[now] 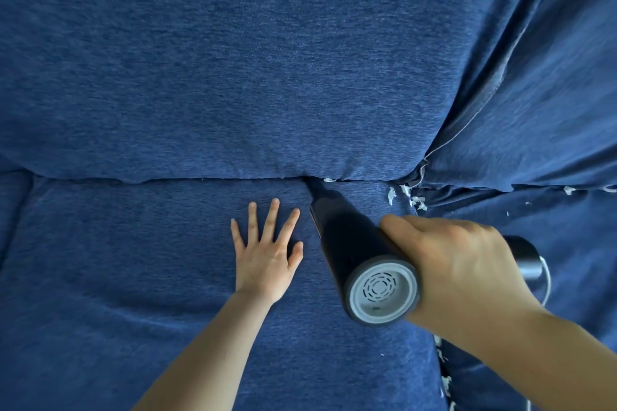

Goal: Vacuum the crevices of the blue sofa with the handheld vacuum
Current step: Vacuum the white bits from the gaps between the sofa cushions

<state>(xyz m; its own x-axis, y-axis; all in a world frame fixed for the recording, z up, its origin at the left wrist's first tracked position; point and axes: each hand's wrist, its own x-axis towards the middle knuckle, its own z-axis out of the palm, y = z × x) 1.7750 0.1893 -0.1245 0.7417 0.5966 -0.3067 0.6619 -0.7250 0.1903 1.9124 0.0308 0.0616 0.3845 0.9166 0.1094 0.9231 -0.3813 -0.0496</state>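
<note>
The blue sofa (pixel 233 77) fills the view, with its back cushion above and its seat cushion (pixel 133 260) below. My right hand (pixel 457 260) grips the black handheld vacuum (pixel 347 237) by its handle. The vacuum's narrow nozzle is pushed into the crevice (pixel 217 179) between back and seat, and its grey vented rear cap (pixel 382 290) faces me. My left hand (pixel 267 253) lies flat on the seat cushion with fingers spread, just left of the nozzle. White paper scraps (pixel 414 198) sit along the crevice to the right of the nozzle.
A second seat cushion (pixel 551 227) adjoins at the right, with more white scraps (pixel 445 377) in the gap between the two seats. A white cord (pixel 547 280) loops by the vacuum's handle end. Folded sofa cover fabric (pixel 521 60) rises at the upper right.
</note>
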